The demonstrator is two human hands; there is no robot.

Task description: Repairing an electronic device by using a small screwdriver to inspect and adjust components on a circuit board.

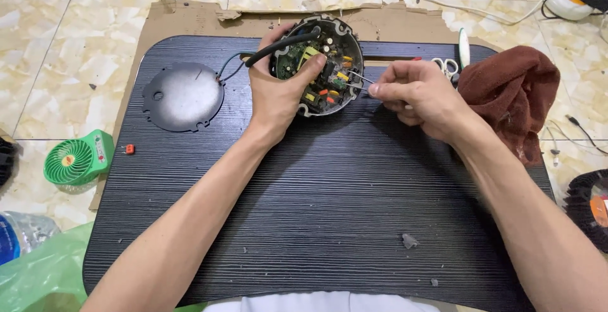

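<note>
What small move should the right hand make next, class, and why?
Probably ease the thin metal tool a little further into the circuit board: the right hand pinches it with its tip at the components, while the left hand steadies the round housing.

I see a floor (76, 21) of glossy cream marble tiles, a dark ribbed desk (316, 211) resting on flattened cardboard (190, 18), and white cables (506, 14) trailing.

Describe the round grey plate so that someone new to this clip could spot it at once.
Start at the dark ribbed board on the tiled floor. Near its far left corner lies the round grey plate, left of the left hand. Unlike the round housing in that hand, it is flat and bare, with a notched rim.
</note>
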